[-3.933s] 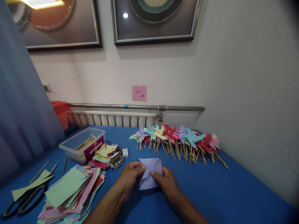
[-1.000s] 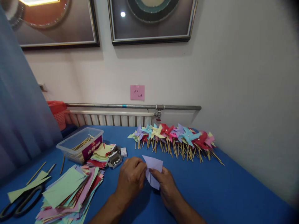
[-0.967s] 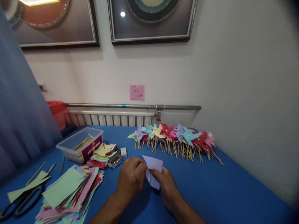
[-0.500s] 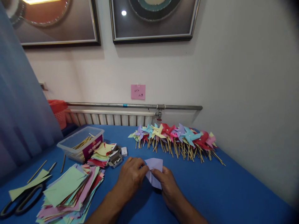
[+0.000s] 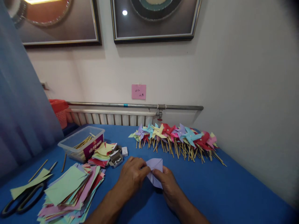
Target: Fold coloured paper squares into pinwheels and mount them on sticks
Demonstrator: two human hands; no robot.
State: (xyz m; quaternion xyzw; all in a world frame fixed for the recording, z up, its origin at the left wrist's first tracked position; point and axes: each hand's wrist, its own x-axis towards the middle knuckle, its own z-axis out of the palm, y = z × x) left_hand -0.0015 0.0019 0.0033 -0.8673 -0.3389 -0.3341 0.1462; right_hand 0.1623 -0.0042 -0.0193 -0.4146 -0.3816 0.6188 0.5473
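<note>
1. Lilac paper square (image 5: 155, 170), partly folded, sits low over the blue table (image 5: 210, 193); every place below is given relative to it.
2. Left hand (image 5: 132, 176) at its left edge, fingers curled together, fingertips pinching the paper's left corner.
3. Right hand (image 5: 168, 184) just below and right of it, thumb and forefinger pinching its lower middle fold.
4. Row of finished pinwheels (image 5: 177, 138) on sticks lies beyond it, toward the wall.
5. Small open box of pins (image 5: 116, 160) near, to its left.
6. Clear plastic tub (image 5: 81, 146) with sticks farther left.
7. Loose stack of coloured paper squares (image 5: 70, 189) left and nearer the person.
8. Scissors (image 5: 21, 203) well apart, far left.
</note>
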